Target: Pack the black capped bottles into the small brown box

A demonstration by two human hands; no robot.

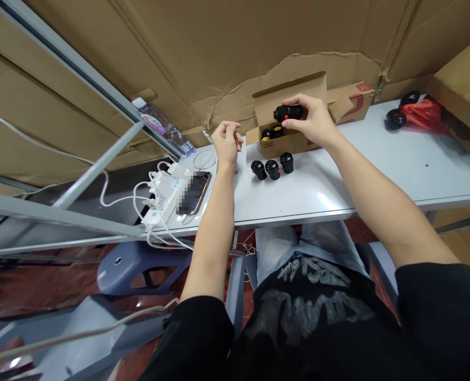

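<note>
My right hand (312, 120) is closed around a small black cylindrical part with a red dot (286, 112), holding it above an open cardboard box (294, 98) that has more black and yellow parts inside. Three black cylindrical parts (272, 168) stand in a row on the white table (378, 169) just in front of the box. My left hand (227, 142) hovers over the table to the left of the box, fingers loosely curled, with nothing visible in them.
A phone (193, 193), a white power strip (159, 203) with chargers and cables, and a water bottle (161, 127) lie at the table's left end. A red bag with black wheels (415, 112) sits far right. Cardboard lines the back wall; a blue stool (139, 264) stands below.
</note>
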